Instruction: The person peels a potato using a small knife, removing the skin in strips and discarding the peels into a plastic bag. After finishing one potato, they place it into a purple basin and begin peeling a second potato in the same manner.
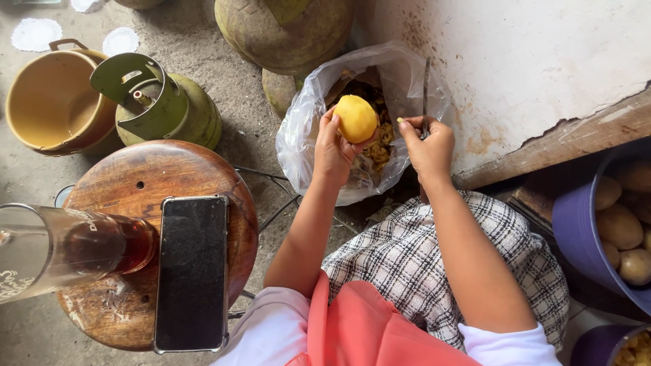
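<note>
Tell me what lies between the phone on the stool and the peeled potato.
In the head view, the left hand holding the peeled potato, its forearm, and bare floor.

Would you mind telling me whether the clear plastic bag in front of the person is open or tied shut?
Open. The plastic bag gapes at the top, showing peelings inside, behind the peeled potato.

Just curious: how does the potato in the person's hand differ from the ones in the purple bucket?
The held potato is bright yellow and peeled; the bucket potatoes are dull tan, skins on. The held one sits alone in the left hand over a plastic bag; the others lie piled in the purple bucket. Both are rounded.
</note>
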